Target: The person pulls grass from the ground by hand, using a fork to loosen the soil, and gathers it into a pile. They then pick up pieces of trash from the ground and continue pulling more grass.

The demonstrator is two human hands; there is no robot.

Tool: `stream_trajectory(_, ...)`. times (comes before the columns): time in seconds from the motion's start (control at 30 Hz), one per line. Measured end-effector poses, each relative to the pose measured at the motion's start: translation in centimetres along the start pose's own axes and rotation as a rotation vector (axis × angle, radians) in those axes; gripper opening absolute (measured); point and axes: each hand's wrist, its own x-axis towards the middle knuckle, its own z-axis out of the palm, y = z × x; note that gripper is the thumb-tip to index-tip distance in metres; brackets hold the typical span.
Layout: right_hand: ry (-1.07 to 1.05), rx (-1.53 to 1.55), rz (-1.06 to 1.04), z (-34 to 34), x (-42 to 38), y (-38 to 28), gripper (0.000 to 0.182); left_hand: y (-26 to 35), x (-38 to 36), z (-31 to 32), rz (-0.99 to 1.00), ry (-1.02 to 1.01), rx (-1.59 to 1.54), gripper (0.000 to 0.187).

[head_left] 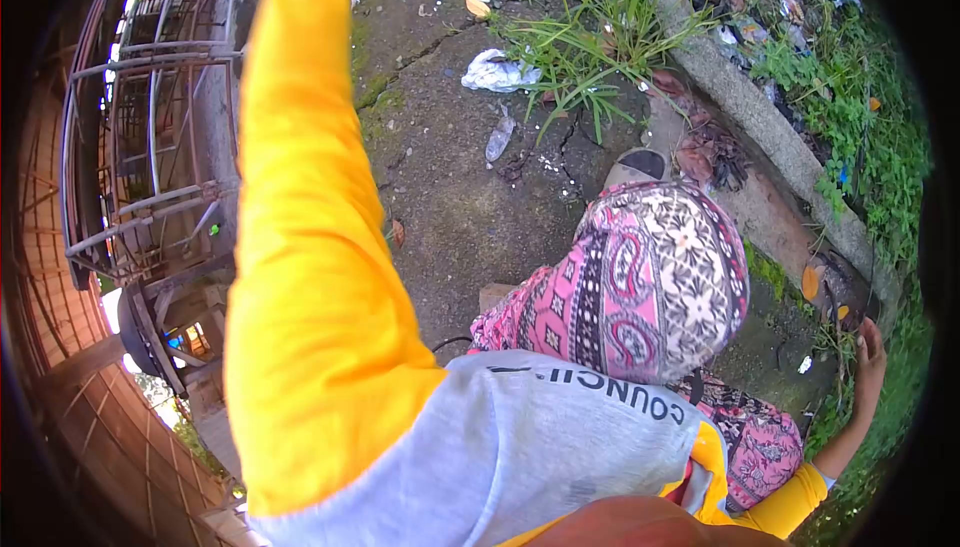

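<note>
My left arm, in a yellow sleeve (310, 277), reaches up to the top edge of the view. My left hand lies beyond that edge, so what it holds or touches is hidden. My right hand (868, 357) is at the far right, stretched out beside the green plants, fingers extended and nothing visible in them. Nearest to it are the end of the concrete kerb (850, 237) and a few yellow leaves (810, 282). Pink patterned cloth (640, 287) covers my bent knee, and a shoe tip (642, 162) shows past it.
Cracked, mossy paving (450, 207) lies ahead. A grass tuft (600, 37), white plastic bags (498, 71) and a crumpled clear bottle (500, 134) are on it. A metal-barred structure (150, 127) stands at left. Litter and weeds (850, 77) lie beyond the kerb.
</note>
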Motion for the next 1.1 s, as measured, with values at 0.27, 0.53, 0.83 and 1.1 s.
stream_trajectory(0.27,0.034,-0.107,0.096,-0.5,-0.1,3.1,0.038,0.9,-31.9,2.9,0.230,-1.049,-0.002,0.049)
stream_trajectory(0.53,0.046,-0.178,0.083,0.9,0.8,1.5,0.039,3.7,-35.4,6.4,0.234,-1.138,0.054,0.070)
stream_trajectory(0.83,0.059,-0.280,0.075,2.0,1.1,-1.1,0.037,3.5,-34.4,9.5,0.414,-1.073,0.128,0.028)
stream_trajectory(1.1,0.092,-0.321,-0.008,2.6,0.8,-2.4,0.034,2.5,-31.7,8.9,0.479,-1.344,0.189,0.026)
